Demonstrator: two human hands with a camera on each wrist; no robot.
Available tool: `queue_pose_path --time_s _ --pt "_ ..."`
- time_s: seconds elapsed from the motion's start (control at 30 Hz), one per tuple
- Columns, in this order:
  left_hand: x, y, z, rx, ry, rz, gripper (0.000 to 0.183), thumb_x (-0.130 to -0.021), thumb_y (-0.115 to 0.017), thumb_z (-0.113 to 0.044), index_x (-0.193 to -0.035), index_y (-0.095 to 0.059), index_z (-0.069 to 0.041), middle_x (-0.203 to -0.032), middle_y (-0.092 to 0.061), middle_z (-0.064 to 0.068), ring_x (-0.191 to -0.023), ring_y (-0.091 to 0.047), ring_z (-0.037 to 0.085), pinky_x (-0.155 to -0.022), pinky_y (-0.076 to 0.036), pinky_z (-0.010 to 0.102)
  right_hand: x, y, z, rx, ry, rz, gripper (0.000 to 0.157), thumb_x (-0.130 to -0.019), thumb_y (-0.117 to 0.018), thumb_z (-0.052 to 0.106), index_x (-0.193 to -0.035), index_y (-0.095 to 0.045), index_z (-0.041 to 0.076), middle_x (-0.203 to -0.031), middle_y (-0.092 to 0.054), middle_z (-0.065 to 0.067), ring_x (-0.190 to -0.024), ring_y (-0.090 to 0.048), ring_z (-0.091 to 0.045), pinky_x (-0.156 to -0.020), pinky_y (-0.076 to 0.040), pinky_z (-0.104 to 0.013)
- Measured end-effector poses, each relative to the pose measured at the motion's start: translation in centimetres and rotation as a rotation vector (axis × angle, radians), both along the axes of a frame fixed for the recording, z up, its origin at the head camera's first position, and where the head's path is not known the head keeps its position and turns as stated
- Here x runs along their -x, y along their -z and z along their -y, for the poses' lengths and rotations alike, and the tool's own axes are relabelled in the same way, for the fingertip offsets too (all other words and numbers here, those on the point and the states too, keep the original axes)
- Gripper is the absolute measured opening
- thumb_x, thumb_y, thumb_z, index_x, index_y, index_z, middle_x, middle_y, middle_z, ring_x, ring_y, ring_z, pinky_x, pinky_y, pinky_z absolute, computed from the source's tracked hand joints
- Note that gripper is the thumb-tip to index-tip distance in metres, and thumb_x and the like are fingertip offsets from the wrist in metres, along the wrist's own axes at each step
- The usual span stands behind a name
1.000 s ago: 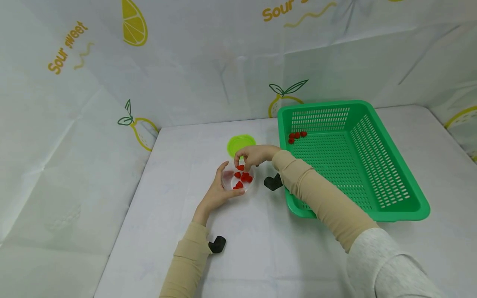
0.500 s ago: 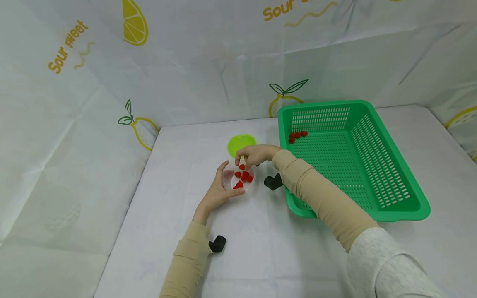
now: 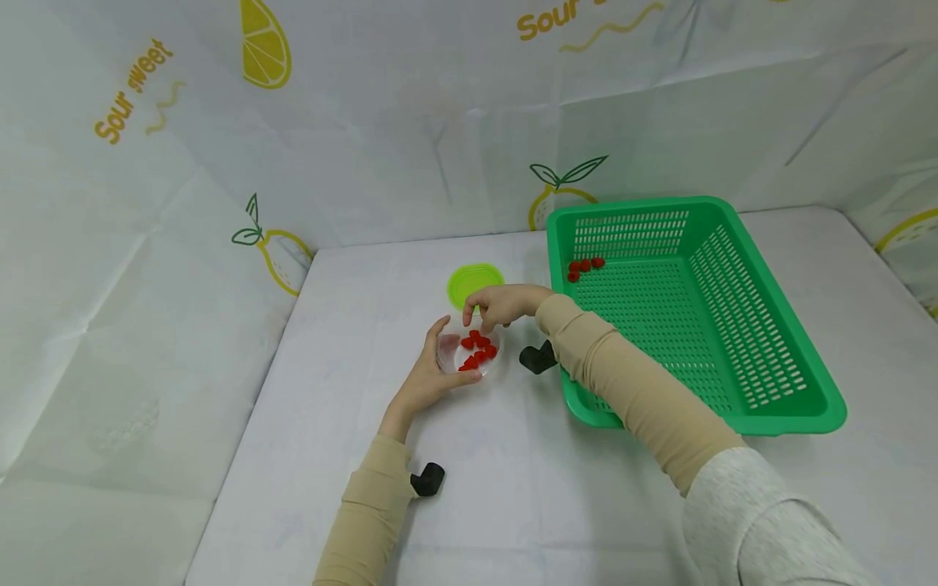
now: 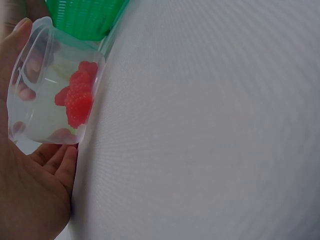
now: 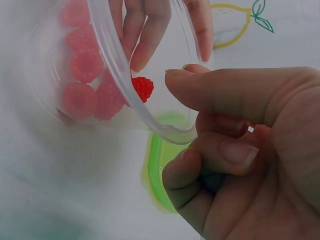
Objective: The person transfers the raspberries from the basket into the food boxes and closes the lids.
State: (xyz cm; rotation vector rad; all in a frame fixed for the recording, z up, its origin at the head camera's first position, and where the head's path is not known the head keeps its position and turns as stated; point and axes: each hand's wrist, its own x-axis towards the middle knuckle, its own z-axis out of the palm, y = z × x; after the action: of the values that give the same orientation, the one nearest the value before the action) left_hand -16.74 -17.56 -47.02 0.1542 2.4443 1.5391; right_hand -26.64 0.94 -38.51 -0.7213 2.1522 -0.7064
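Note:
My left hand [image 3: 425, 382] grips a clear plastic container [image 3: 447, 358] from its left side, thumb near and fingers far. Several red raspberries [image 4: 80, 95] lie clustered inside, against the container's lower part in the left wrist view. Over the container's open top is my right hand [image 3: 506, 304], fingers bent downward. In the right wrist view its thumb [image 5: 190, 90] and fingers are at the rim with no berry between them. One bright red raspberry [image 5: 143, 88] shows through the opening, a little apart from the thumb tip. A lime-green lid [image 3: 475, 281] lies just behind the container.
A large green plastic basket [image 3: 784, 325] stands to the right, under my right forearm. Several raspberries [image 3: 585, 265] sit in its far left corner. Black wrist-worn pieces [image 3: 538, 358] stick out beside both forearms. A white cloth [image 3: 330, 342] covers the table.
The raspberry beneath my right fingertips has dropped among the others, and the berries in the container have shifted. Both hands have stayed nearly still.

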Motion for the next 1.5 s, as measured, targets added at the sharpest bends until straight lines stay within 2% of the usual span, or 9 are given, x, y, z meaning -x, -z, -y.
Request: queue_pose_path --time_s 0.2,0.4,0.57,0.7,0.87,1.03,1.2,1.3,1.5 --pt "0.0 0.2 0.1 -0.01 -0.002 0.008 0.101 -0.067 -0.08 -0.045 -0.143 -0.014 -0.041 -0.139 -0.04 -0.003 -0.135 -0.033 0.019 -0.111 -0.027 0.055 -0.1 -0.2 0.2 -0.014 0.002 0.006 0.028 -0.086 -0.059 0.011 -0.114 -0.056 0.012 -0.079 -0.047 -0.002 -0.075 -0.045 -0.019 -0.064 -0.042 -0.026" --pt "-0.1 0.1 0.1 -0.014 -0.002 0.014 0.1 -0.067 -0.08 -0.044 -0.141 -0.012 -0.045 -0.14 -0.039 -0.005 -0.135 -0.032 0.018 -0.111 -0.026 0.055 -0.1 -0.7 0.1 0.005 -0.028 0.0 0.029 -0.086 -0.059 0.014 -0.115 -0.056 0.013 -0.078 -0.048 -0.001 -0.071 -0.044 -0.018 -0.065 -0.042 -0.028" --pt "-0.1 0.2 0.2 -0.014 -0.007 0.014 0.101 -0.067 -0.08 -0.046 -0.142 -0.013 -0.044 -0.139 -0.04 -0.005 -0.135 -0.032 0.018 -0.111 -0.026 0.056 -0.2 -1.8 -0.4 0.042 -0.04 -0.005 0.032 -0.087 -0.06 0.016 -0.119 -0.056 0.013 -0.077 -0.048 -0.001 -0.073 -0.045 -0.021 -0.061 -0.04 -0.023" --pt "-0.1 -0.1 0.1 -0.018 -0.005 0.02 0.102 -0.067 -0.08 -0.046 -0.143 -0.013 -0.041 -0.139 -0.041 -0.004 -0.135 -0.032 0.018 -0.111 -0.025 0.055 -0.3 -3.1 -1.3 0.12 -0.023 -0.027 0.03 -0.088 -0.06 0.017 -0.117 -0.056 0.012 -0.072 -0.046 -0.003 -0.065 -0.042 -0.018 -0.058 -0.039 -0.022" --pt "0.1 0.2 0.1 -0.029 -0.007 0.015 0.102 -0.065 -0.08 -0.049 -0.143 -0.014 -0.042 -0.139 -0.041 -0.004 -0.136 -0.031 0.019 -0.112 -0.023 0.056 -0.4 -4.6 -3.1 0.231 0.042 -0.051 0.027 -0.089 -0.061 0.016 -0.115 -0.057 0.014 -0.067 -0.044 -0.005 -0.062 -0.042 -0.018 -0.06 -0.04 -0.025" --pt "0.1 0.4 0.0 -0.024 -0.009 0.03 0.103 -0.066 -0.081 -0.045 -0.144 -0.014 -0.041 -0.14 -0.041 -0.004 -0.137 -0.029 0.02 -0.112 -0.022 0.057 -0.3 -5.3 -5.7 0.277 0.109 -0.046 0.028 -0.089 -0.062 0.021 -0.116 -0.056 0.015 -0.064 -0.042 -0.002 -0.063 -0.042 -0.018 -0.062 -0.04 -0.026" --pt "0.0 0.2 0.0 -0.015 -0.014 0.038 0.102 -0.066 -0.081 -0.044 -0.142 -0.014 -0.045 -0.139 -0.041 -0.005 -0.136 -0.029 0.02 -0.113 -0.022 0.055 0.5 -5.1 -8.8 0.36 0.226 -0.016 0.032 -0.088 -0.064 0.026 -0.117 -0.055 0.015 -0.06 -0.036 0.0 -0.058 -0.037 -0.018 -0.053 -0.034 -0.026" --pt "0.0 0.1 0.0 -0.014 -0.015 0.03 0.101 -0.066 -0.081 -0.043 -0.141 -0.014 -0.046 -0.139 -0.041 -0.006 -0.137 -0.029 0.02 -0.113 -0.022 0.054 0.9 -4.7 -10.7 0.424 0.308 0.012 0.032 -0.088 -0.064 0.025 -0.117 -0.054 0.015 -0.06 -0.034 0.001 -0.055 -0.032 -0.018 -0.052 -0.033 -0.027" --pt "0.0 0.0 0.0 -0.013 -0.02 0.023 0.1 -0.067 -0.081 -0.042 -0.142 -0.015 -0.044 -0.139 -0.041 -0.006 -0.137 -0.029 0.02 -0.113 -0.022 0.054 2.0 -3.6 -13.6 0.522 0.414 0.045 0.035 -0.089 -0.063 0.023 -0.119 -0.052 0.01 -0.057 -0.031 0.004 -0.053 -0.024 -0.015 -0.057 -0.032 -0.03"
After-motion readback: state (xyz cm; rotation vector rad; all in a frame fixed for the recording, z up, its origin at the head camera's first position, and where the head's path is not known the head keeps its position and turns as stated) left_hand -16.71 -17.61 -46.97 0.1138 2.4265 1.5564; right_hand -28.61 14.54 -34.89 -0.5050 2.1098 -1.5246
